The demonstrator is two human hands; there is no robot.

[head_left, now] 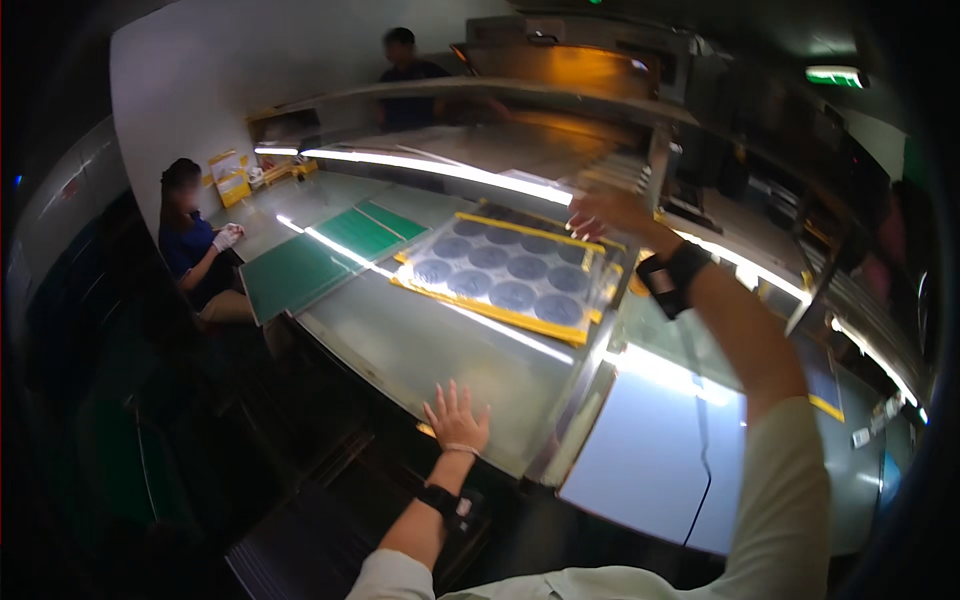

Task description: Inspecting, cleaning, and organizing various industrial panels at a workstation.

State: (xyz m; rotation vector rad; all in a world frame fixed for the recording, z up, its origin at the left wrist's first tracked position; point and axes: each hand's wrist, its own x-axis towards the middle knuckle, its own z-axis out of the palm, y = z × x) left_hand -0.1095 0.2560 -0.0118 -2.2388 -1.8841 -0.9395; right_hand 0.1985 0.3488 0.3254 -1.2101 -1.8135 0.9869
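Observation:
My left hand [459,420], fingers spread and palm down, is at the front edge of the grey worktable [440,350] and holds nothing. My right hand [608,213] reaches to the far side, just above the back right corner of a film sheet [490,268]. Its fingers are somewhat blurred, a little bent and apart, with nothing seen in them. Rows of dark round patterns cover the sheet, and yellow strips border it; it seems to lie on other such sheets. Each of my wrists bears a black strap with a small device.
A green mat [330,255] lies to the left, where a seated person [188,240] in white gloves works. Another person [405,80] stands behind the long shelf [480,92]. At right are a pale board [640,450], a dark cable [704,440] and a shelf post [655,165].

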